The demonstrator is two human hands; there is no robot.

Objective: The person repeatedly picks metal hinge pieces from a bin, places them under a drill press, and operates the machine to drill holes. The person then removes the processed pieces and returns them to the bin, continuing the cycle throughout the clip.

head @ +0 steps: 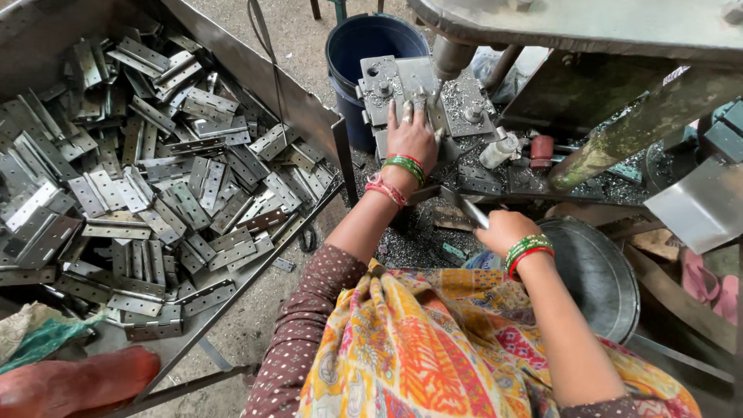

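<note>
My left hand [412, 131] reaches forward onto the grey metal die block [391, 81] of a press, fingers spread over a small metal piece on it. The vertical ram [450, 56] of the press stands just right of my fingers. My right hand [501, 230] is closed around a flat metal lever handle [464, 206] lower down, near my lap. Both wrists wear green and red bangles. What lies under my left palm is hidden.
A big metal tray [306, 116] on the left holds several loose steel hinge plates [178, 193]. A blue bucket [364, 42] stands behind the die. A round metal basin [600, 279] sits at the right, with metal chips around the press base.
</note>
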